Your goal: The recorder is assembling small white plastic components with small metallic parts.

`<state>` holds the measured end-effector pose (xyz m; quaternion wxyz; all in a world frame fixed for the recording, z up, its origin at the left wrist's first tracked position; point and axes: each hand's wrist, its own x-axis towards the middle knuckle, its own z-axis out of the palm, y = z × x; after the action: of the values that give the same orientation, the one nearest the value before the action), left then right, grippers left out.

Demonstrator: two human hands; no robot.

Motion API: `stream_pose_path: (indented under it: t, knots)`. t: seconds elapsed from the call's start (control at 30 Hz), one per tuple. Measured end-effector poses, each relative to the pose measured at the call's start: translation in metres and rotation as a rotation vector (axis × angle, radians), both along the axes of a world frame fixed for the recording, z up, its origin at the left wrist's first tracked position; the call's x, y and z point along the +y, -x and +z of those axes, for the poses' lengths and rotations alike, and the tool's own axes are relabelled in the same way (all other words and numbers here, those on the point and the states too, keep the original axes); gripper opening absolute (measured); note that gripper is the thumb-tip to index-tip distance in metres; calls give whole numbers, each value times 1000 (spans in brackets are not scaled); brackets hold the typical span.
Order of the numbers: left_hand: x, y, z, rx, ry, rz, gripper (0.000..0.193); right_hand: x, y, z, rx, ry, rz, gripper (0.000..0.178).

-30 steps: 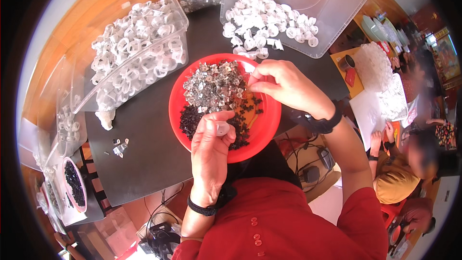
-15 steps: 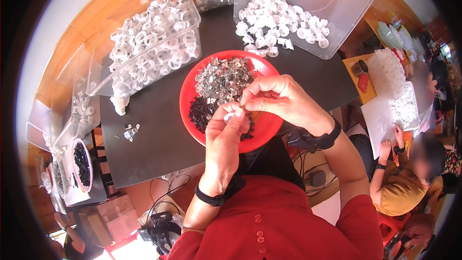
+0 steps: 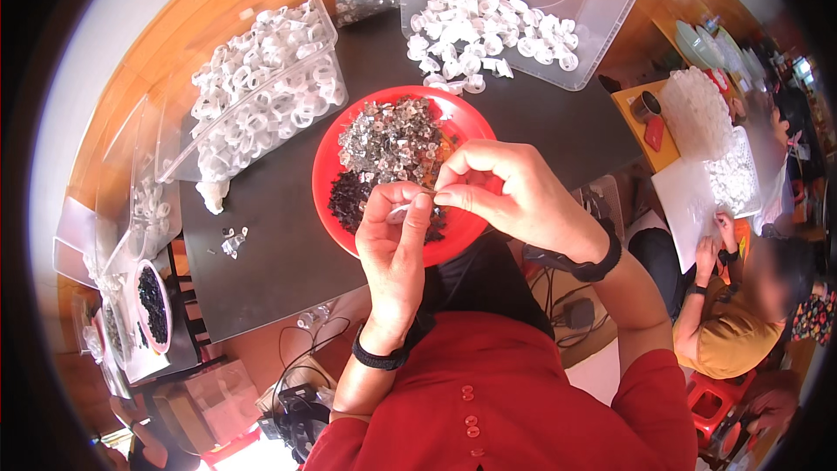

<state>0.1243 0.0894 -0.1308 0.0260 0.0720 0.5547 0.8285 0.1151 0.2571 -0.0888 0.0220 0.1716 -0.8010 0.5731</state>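
Both my hands meet over a red round plate [image 3: 324,157] on the dark table. My left hand [image 3: 392,249] is closed around a small white plastic ring-shaped part [image 3: 398,214], mostly covered by the fingers. Thumb and forefinger of my right hand [image 3: 514,192] pinch a tiny piece against the left fingertips; it looks like a small metal piece but is too small to name surely. On the plate lie a heap of small silvery metal pieces [image 3: 388,135] and, nearer and to the left, a heap of small black pieces [image 3: 347,199], partly behind my left hand.
A clear bin of white plastic parts [image 3: 270,96] stands back left. Another clear tray [image 3: 575,70] at the back right has white parts spilling onto the table [image 3: 261,253]. A few loose pieces [image 3: 234,242] lie left. At far right a co-worker's hands [image 3: 711,249] rest by a white board.
The whole view has shifted slightly, moving the plate and bins a little leftward. My hands remain together over the plate, fingertips touching at the small part.
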Motion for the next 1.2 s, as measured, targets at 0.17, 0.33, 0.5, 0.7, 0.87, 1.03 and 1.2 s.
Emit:
stream_pose_path:
  t: [0.17, 0.33, 0.5, 0.7, 0.87, 1.03, 1.2]
  knots:
    - [0, -1, 2, -38, -16, -36, 10, -2, -1, -6, 204, -57, -7, 11]
    - [-4, 2, 6, -270, -381, -189, 29, -6, -6, -10, 156, 11, -91, 11]
    - [-2, 4, 2, -339, -425, -254, 36, -9, -8, -18, 317, -115, -137, 10]
    - [-3, 4, 0, -354, -449, -335, 39, -10, -13, -18, 457, -362, -153, 8]
    - [-2, 2, 2, -372, -453, -321, 41, -9, -13, -23, 533, -465, -120, 8]
    - [-1, 1, 2, -349, -454, -314, 41, -10, -14, -24, 596, -631, -123, 14]
    - [1, -1, 2, -377, -444, -286, 40, -15, -17, -18, 672, -718, -156, 15]
